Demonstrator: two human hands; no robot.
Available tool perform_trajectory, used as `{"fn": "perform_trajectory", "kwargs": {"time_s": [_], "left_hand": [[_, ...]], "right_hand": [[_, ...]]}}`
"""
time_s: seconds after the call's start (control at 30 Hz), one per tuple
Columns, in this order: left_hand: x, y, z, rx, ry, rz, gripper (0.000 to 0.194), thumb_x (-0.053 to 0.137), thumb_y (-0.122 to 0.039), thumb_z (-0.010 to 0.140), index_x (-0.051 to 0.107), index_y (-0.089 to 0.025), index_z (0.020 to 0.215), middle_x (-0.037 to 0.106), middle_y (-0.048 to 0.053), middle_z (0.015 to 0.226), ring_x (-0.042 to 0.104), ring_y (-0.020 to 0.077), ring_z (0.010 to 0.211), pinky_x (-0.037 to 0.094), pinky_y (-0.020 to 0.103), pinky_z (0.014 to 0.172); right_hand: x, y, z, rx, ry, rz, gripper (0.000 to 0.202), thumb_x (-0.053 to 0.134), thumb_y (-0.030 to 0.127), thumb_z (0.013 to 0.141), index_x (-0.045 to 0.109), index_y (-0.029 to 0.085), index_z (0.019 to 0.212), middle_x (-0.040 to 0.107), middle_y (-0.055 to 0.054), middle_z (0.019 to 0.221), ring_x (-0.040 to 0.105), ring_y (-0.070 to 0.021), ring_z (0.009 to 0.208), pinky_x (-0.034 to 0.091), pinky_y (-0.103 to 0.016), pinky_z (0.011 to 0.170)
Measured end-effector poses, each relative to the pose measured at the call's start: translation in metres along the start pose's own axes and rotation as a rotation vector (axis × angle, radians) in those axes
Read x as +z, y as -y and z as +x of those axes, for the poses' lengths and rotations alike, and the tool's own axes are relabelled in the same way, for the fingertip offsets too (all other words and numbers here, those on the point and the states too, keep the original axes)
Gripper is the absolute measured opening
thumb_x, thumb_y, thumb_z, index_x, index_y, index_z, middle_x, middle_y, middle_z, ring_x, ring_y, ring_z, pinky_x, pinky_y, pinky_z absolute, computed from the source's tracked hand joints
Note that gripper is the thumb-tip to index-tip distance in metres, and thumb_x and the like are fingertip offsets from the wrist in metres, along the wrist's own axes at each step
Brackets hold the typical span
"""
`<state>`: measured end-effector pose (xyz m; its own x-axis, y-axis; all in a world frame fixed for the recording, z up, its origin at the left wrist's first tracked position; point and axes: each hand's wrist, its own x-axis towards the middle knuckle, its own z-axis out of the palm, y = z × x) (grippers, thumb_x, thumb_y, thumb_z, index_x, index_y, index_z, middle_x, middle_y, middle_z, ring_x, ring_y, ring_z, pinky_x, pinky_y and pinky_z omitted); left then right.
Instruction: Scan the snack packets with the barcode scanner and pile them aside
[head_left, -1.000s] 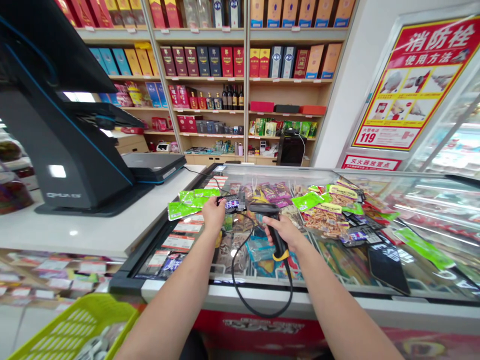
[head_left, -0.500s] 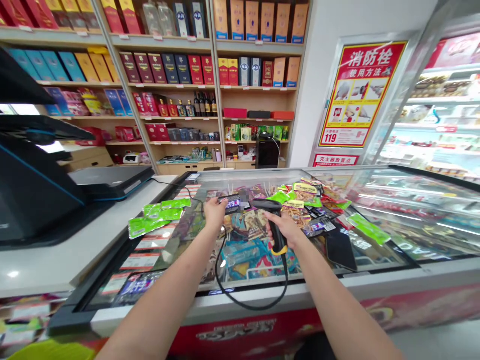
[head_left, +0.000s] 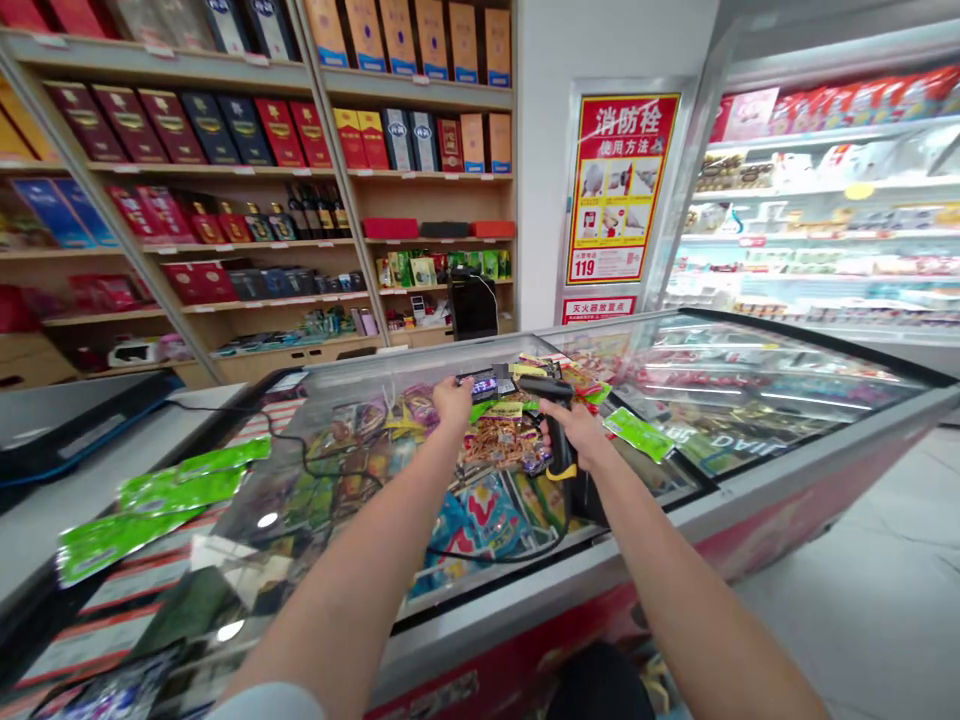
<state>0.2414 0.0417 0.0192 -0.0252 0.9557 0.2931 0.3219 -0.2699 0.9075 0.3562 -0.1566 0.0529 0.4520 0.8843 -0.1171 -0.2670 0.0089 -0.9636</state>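
Observation:
My left hand (head_left: 452, 403) pinches the left end of a dark snack packet (head_left: 484, 386) with white and purple print. Wrapped round the grip of a black barcode scanner (head_left: 546, 388) is my right hand (head_left: 576, 432). The scanner's head faces the packet from close on its right. Its cable (head_left: 487, 558) loops down and away to the left over the freezer's glass top. Below and between the hands lies a heap of snack packets (head_left: 499, 440), partly covered by my right hand and the scanner.
Several green packets (head_left: 176, 485) lie on the left part of the chest freezer (head_left: 480, 620), and another green packet (head_left: 639, 433) on the right. A scale-like device (head_left: 82, 420) stands on the left counter. Behind are shelves of boxes (head_left: 281, 130), a poster (head_left: 626, 190) and a lit cooler (head_left: 825, 220).
The view has turned right, and both hands have moved rightward over the freezer, to the heap of packets. The left hand still holds the packet and the right hand the barcode scanner.

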Motion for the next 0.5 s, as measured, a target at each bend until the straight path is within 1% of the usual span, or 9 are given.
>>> {"fn": "perform_trajectory", "kwargs": {"time_s": [0.1, 0.2, 0.27, 0.33, 0.43, 0.5], "left_hand": [[0.016, -0.008, 0.000, 0.001, 0.036, 0.092, 0.018, 0.060, -0.032, 0.075, 0.066, -0.015, 0.074, 0.067, 0.006, 0.072, 0.062, 0.0203, 0.072, 0.045, 0.028, 0.067], [0.022, -0.010, -0.002, -0.004, 0.058, 0.190, 0.021, 0.064, -0.030, 0.074, 0.068, -0.016, 0.089, 0.072, 0.012, 0.092, 0.066, 0.0265, 0.089, 0.047, 0.034, 0.078], [0.023, -0.011, -0.005, -0.025, 0.068, 0.250, 0.032, 0.068, -0.031, 0.071, 0.066, -0.018, 0.101, 0.070, 0.015, 0.106, 0.065, 0.0305, 0.101, 0.046, 0.039, 0.085], [0.022, -0.013, -0.008, -0.043, 0.077, 0.310, 0.041, 0.071, -0.031, 0.070, 0.064, -0.020, 0.109, 0.067, 0.017, 0.116, 0.062, 0.0335, 0.110, 0.044, 0.044, 0.091], [0.019, -0.017, -0.012, -0.032, 0.087, 0.358, 0.041, 0.069, -0.032, 0.074, 0.064, -0.018, 0.113, 0.064, 0.020, 0.122, 0.059, 0.0356, 0.115, 0.041, 0.049, 0.096], [0.014, -0.021, -0.014, -0.002, 0.086, 0.359, 0.040, 0.066, -0.032, 0.077, 0.063, -0.017, 0.114, 0.063, 0.020, 0.124, 0.058, 0.0349, 0.116, 0.039, 0.050, 0.099]], "right_hand": [[-0.012, 0.004, 0.005, -0.013, -0.024, 0.022, 0.020, 0.067, 0.030, 0.081, 0.052, 0.019, 0.073, 0.056, 0.003, 0.048, 0.049, -0.0101, 0.037, 0.046, -0.023, 0.038], [-0.017, 0.006, 0.009, 0.003, -0.040, 0.028, 0.020, 0.065, 0.029, 0.083, 0.051, 0.019, 0.072, 0.054, 0.004, 0.047, 0.049, -0.0098, 0.036, 0.045, -0.022, 0.037], [-0.018, 0.005, 0.011, 0.017, -0.037, 0.027, 0.020, 0.063, 0.029, 0.085, 0.051, 0.019, 0.071, 0.054, 0.003, 0.046, 0.048, -0.0100, 0.036, 0.045, -0.022, 0.036], [-0.017, 0.004, 0.011, 0.019, -0.028, 0.028, 0.020, 0.062, 0.028, 0.085, 0.051, 0.019, 0.071, 0.054, 0.003, 0.046, 0.049, -0.0104, 0.036, 0.045, -0.023, 0.036], [-0.013, 0.003, 0.009, 0.019, -0.021, 0.025, 0.019, 0.065, 0.027, 0.083, 0.051, 0.019, 0.072, 0.055, 0.003, 0.047, 0.049, -0.0110, 0.036, 0.045, -0.023, 0.037], [-0.009, 0.003, 0.007, 0.025, -0.024, 0.009, 0.019, 0.066, 0.028, 0.082, 0.052, 0.019, 0.072, 0.055, 0.002, 0.047, 0.049, -0.0110, 0.037, 0.045, -0.023, 0.037]]}}
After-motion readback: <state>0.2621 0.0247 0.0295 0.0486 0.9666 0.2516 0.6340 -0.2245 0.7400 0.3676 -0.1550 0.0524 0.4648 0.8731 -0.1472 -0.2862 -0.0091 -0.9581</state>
